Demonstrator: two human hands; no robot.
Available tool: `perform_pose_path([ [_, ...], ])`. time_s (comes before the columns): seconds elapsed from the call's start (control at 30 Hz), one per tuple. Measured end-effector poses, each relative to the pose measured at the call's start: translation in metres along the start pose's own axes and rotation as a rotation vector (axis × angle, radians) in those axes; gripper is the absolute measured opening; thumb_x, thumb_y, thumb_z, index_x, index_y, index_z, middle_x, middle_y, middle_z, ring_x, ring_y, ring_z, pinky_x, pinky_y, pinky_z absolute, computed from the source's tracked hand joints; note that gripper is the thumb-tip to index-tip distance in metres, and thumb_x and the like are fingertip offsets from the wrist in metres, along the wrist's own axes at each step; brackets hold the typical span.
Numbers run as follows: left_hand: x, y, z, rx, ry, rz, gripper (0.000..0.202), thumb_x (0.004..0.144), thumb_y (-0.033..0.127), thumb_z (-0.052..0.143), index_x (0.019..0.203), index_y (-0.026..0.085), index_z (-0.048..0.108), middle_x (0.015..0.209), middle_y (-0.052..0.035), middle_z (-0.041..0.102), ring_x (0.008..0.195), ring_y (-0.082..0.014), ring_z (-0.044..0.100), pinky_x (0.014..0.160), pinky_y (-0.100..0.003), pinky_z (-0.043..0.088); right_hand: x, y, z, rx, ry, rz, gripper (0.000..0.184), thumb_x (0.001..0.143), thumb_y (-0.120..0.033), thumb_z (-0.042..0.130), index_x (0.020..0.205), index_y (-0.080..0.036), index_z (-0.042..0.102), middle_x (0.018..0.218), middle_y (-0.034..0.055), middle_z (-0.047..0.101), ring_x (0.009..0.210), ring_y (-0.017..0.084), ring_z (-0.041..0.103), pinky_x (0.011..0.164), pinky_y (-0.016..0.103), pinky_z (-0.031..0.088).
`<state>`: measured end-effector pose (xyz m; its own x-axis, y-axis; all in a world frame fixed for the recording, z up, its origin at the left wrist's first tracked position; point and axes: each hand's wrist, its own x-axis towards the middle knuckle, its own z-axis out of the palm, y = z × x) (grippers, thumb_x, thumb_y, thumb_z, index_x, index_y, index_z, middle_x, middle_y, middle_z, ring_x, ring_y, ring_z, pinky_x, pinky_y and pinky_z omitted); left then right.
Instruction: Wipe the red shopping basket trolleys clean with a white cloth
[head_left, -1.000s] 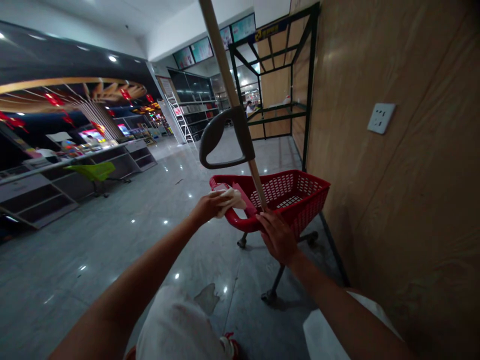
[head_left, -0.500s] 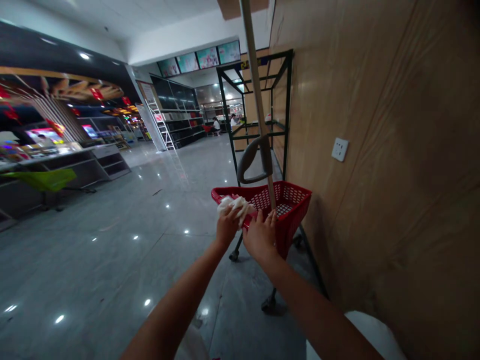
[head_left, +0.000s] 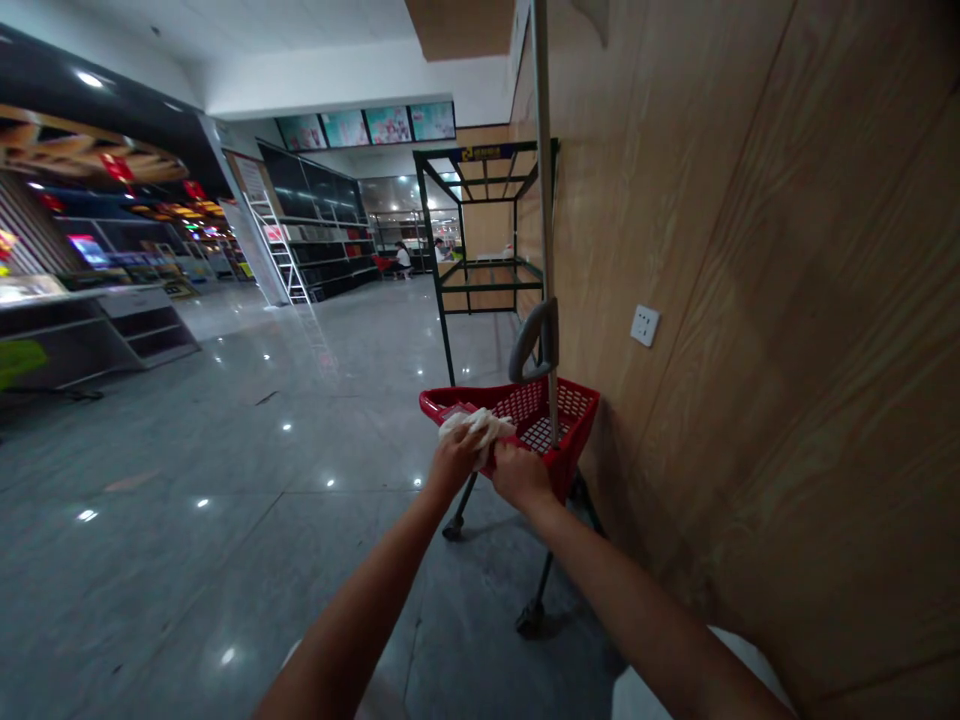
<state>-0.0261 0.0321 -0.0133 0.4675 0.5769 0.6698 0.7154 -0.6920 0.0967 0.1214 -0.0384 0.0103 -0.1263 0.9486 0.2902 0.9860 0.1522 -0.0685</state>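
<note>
A red plastic shopping cart basket (head_left: 577,397) with mesh sides stands on thin dark legs and castors, next to the wall. My left hand (head_left: 456,460) is shut on a crumpled white cloth (head_left: 478,428), pressing it against the basket's near rim. Beside it, my right hand (head_left: 521,477) is closed around that rim. A tall beige pole (head_left: 544,180) rises from the basket, carrying a grey curved handle (head_left: 534,342) above both hands.
A plywood-clad wall (head_left: 735,300) with a white socket (head_left: 645,325) runs along the right. Ahead stands a dark green metal shelf frame (head_left: 480,230). Glossy grey floor tiles (head_left: 225,500) spread left towards a counter (head_left: 90,320), a ladder (head_left: 279,250) and distant seated people (head_left: 420,255).
My view has swung and levelled, so the pole looks more upright. My hands have moved closer together on the near rim, and the cloth now lies over the rim between them.
</note>
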Motion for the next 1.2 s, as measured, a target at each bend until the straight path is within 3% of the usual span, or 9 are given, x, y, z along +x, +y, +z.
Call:
perform_pose_path([
  [0.17, 0.01, -0.026, -0.008, 0.035, 0.083, -0.255, 0.036, 0.086, 0.022, 0.047, 0.121, 0.024, 0.058, 0.123, -0.0096, 0.058, 0.112, -0.0236, 0.054, 0.093, -0.039, 0.047, -0.01, 0.002, 0.005, -0.054, 0.052, -0.064, 0.043, 0.089, -0.038, 0.047, 0.122, -0.01, 0.05, 0.098, 0.0165, 0.064, 0.084, 0.024, 0.064, 0.07, 0.032, 0.05],
  [0.27, 0.01, -0.019, -0.013, 0.012, 0.07, -0.198, 0.033, 0.088, 0.029, 0.045, 0.118, 0.025, 0.061, 0.13, -0.0081, 0.054, 0.123, -0.0264, 0.045, 0.101, -0.045, 0.038, -0.014, 0.004, 0.007, -0.049, 0.073, -0.079, 0.046, 0.088, -0.036, 0.048, 0.126, -0.01, 0.048, 0.099, 0.0161, 0.063, 0.083, 0.024, 0.063, 0.07, 0.033, 0.048],
  [0.53, 0.041, 0.017, -0.031, -0.031, -0.389, 0.05, 0.04, 0.085, 0.055, 0.045, 0.114, 0.035, 0.064, 0.102, -0.0043, 0.061, 0.095, -0.0198, 0.057, 0.089, -0.034, 0.042, -0.022, 0.024, 0.012, -0.025, 0.1, -0.102, 0.036, 0.088, -0.036, 0.045, 0.113, -0.014, 0.059, 0.093, 0.0121, 0.064, 0.08, 0.021, 0.061, 0.067, 0.028, 0.042],
  [0.63, 0.049, 0.008, -0.028, 0.02, -0.4, 0.003, 0.042, 0.084, 0.055, 0.046, 0.121, 0.037, 0.057, 0.113, -0.0036, 0.058, 0.101, -0.0213, 0.056, 0.089, -0.035, 0.041, -0.026, 0.035, 0.011, -0.03, 0.11, -0.131, 0.043, 0.088, -0.042, 0.047, 0.121, -0.015, 0.056, 0.096, 0.0118, 0.065, 0.08, 0.021, 0.061, 0.066, 0.028, 0.041],
  [0.8, 0.038, -0.022, -0.036, 0.101, -0.424, -0.263, 0.038, 0.09, 0.045, 0.039, 0.12, 0.032, 0.058, 0.106, -0.0041, 0.062, 0.094, -0.0197, 0.059, 0.082, -0.031, 0.043, -0.03, 0.052, 0.01, -0.035, 0.116, -0.178, 0.047, 0.087, -0.042, 0.049, 0.125, -0.015, 0.055, 0.102, 0.0135, 0.066, 0.082, 0.022, 0.062, 0.069, 0.03, 0.044],
  [0.87, 0.029, -0.02, -0.037, 0.125, -0.376, -0.312, 0.038, 0.091, 0.045, 0.037, 0.119, 0.032, 0.058, 0.11, -0.0045, 0.062, 0.097, -0.0202, 0.058, 0.084, -0.032, 0.042, -0.03, 0.055, 0.011, -0.017, 0.143, -0.222, 0.047, 0.087, -0.039, 0.05, 0.127, -0.014, 0.053, 0.112, 0.0149, 0.064, 0.09, 0.023, 0.062, 0.074, 0.032, 0.046],
  [1.03, 0.015, 0.02, -0.025, 0.144, -0.208, -0.239, 0.041, 0.085, 0.056, 0.043, 0.115, 0.034, 0.062, 0.122, -0.0045, 0.057, 0.117, -0.025, 0.048, 0.097, -0.037, 0.035, -0.025, 0.052, 0.018, 0.035, 0.275, -0.389, 0.056, 0.086, -0.027, 0.051, 0.137, -0.007, 0.04, 0.138, 0.0188, 0.045, 0.123, 0.026, 0.047, 0.095, 0.037, 0.043],
  [1.1, 0.019, 0.023, -0.026, 0.132, -0.252, -0.225, 0.041, 0.086, 0.058, 0.041, 0.111, 0.035, 0.064, 0.116, -0.0041, 0.06, 0.112, -0.0242, 0.052, 0.094, -0.036, 0.037, -0.023, 0.048, 0.02, 0.046, 0.286, -0.408, 0.054, 0.085, -0.026, 0.052, 0.136, -0.008, 0.043, 0.138, 0.0176, 0.045, 0.124, 0.025, 0.046, 0.097, 0.038, 0.043],
  [1.2, 0.03, 0.004, -0.039, 0.122, -0.385, -0.313, 0.044, 0.088, 0.058, 0.036, 0.11, 0.032, 0.064, 0.105, -0.0041, 0.064, 0.095, -0.0203, 0.06, 0.08, -0.031, 0.043, -0.022, 0.045, 0.019, 0.053, 0.277, -0.424, 0.049, 0.086, -0.026, 0.052, 0.133, -0.011, 0.048, 0.136, 0.0143, 0.048, 0.125, 0.024, 0.046, 0.099, 0.039, 0.042],
])
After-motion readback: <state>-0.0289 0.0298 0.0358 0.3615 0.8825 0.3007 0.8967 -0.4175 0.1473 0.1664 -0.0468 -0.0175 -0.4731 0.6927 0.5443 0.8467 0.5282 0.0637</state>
